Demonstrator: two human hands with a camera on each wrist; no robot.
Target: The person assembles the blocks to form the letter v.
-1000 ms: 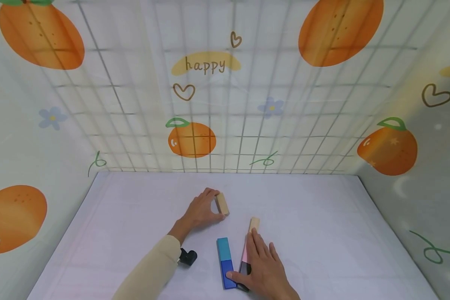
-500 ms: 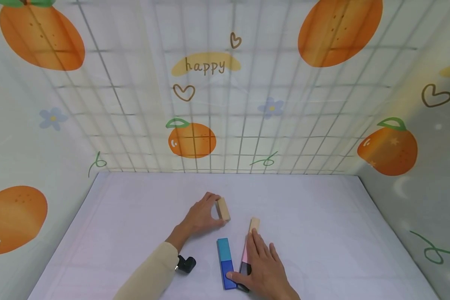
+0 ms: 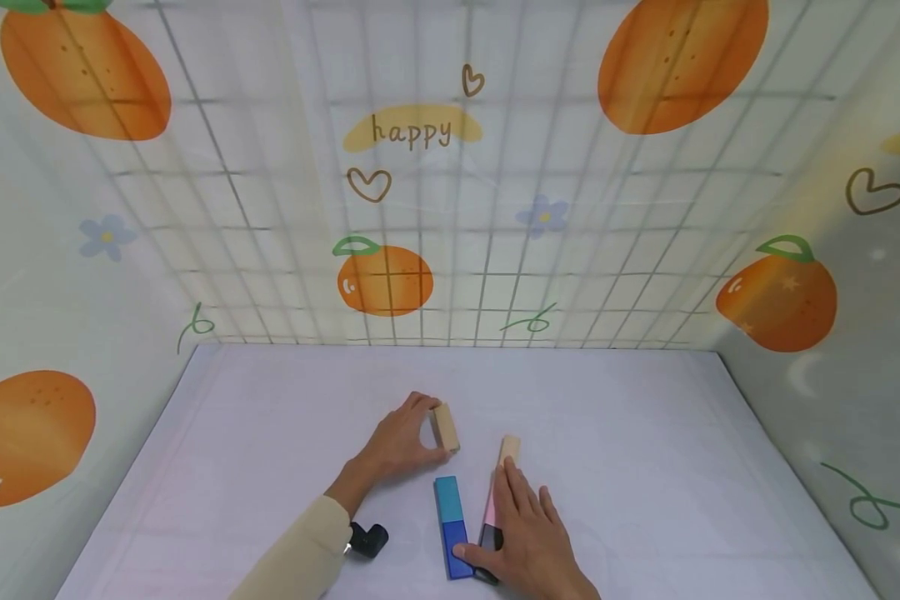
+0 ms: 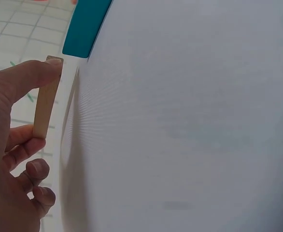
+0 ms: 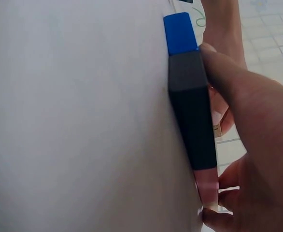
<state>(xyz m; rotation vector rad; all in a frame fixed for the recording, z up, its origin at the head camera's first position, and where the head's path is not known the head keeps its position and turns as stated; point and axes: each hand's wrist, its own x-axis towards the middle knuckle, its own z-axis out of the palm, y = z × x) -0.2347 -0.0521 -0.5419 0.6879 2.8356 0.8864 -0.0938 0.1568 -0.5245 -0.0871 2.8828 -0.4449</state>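
Observation:
My left hand (image 3: 393, 437) pinches a plain wooden block (image 3: 446, 427) by its two ends, thumb at the near end and fingertips at the far end. In front of it lie a teal block (image 3: 447, 497) and a blue block (image 3: 454, 532), end to end. My right hand (image 3: 528, 537) rests along a second row, made of a black block (image 3: 491, 536), a pink block (image 3: 489, 512) and another plain wooden block (image 3: 509, 447). Its fingers are fairly straight, and the thumb reaches over to the blue block. Part of the second row is hidden under this hand.
A white cloth covers the table (image 3: 630, 433). Behind it and at both sides stand curtains (image 3: 450, 208) printed with oranges, with a wire grid showing through at the back. A black device (image 3: 369, 540) sits at my left wrist.
My left hand has drawn the wooden block a little nearer, toward the teal block. My right hand and the two rows look unmoved.

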